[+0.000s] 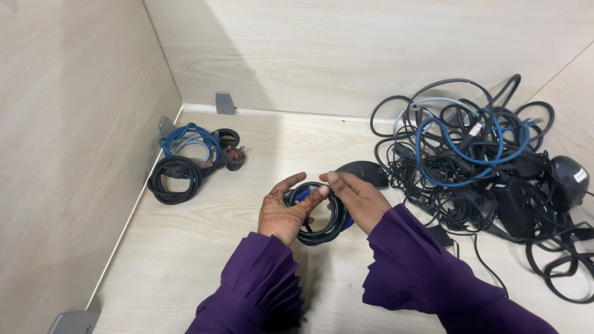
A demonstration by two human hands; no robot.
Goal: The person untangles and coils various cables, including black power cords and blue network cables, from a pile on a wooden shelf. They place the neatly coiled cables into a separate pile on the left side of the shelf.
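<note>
**Both hands on a small black cable coil, middle of the frame**

So the coiled black cable (322, 216) sits just below the center of the frame, held up over the pale wood counter (185, 247). Left hand (284, 210) has its fingers curled closed around the left side of the loop, thumb laid across the top. Right hand (359, 201) grips the right side, fingers wrapped over the strands. Something blue peeks out between the two hands, can't tell if it's a tie or a plug

Looks-wise: thin, glossy black, wound in several tight rounds. My guess is it's light and floppy, a bit springy, so the loops would want to pop open if you let go. Best grip is probably pinching across all the strands at once, not just one

Upper left has two already bundled cables (185, 164), black and blue, with a plug. Right side is a big tangled cable pile (476, 161) with power bricks mixed in
</note>
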